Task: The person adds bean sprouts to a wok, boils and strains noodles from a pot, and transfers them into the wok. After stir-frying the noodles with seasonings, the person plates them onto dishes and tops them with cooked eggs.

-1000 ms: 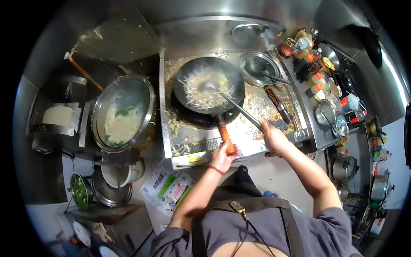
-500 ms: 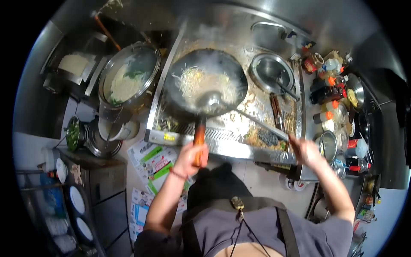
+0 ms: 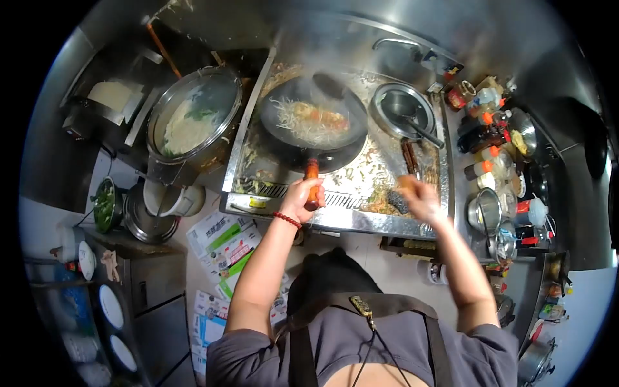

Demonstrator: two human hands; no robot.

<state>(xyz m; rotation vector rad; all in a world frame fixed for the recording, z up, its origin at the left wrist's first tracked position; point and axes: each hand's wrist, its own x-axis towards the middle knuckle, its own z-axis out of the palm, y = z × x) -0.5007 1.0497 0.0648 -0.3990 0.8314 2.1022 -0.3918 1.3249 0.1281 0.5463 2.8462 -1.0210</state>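
Note:
My left hand [image 3: 301,198] is wrapped round the orange-brown wooden handle [image 3: 313,188] of a black wok [image 3: 329,161] on the stove. Pale thin strands [image 3: 303,122], like bean sprouts or noodles, lie in the wok with orange-yellow bits among them. Steam rises off the food. My right hand [image 3: 422,201], smeared by motion, is closed on the end of a long ladle. The ladle's dark bowl [image 3: 329,85] is at the wok's far side, and its shaft is a faint blur over the stove top.
A metal pot [image 3: 404,116] with another ladle stands right of the wok. Bottles and jars [image 3: 487,145] line the right shelf. Food scraps litter the stove top [image 3: 361,180]. On the left are a large pot of pale liquid [image 3: 193,129] and a bowl of greens [image 3: 105,203].
The ladle's bowl has gone from the wok's near side to its far side, my right hand moving forward and left. My left hand has shifted slightly forward. The strands are gathered closer together.

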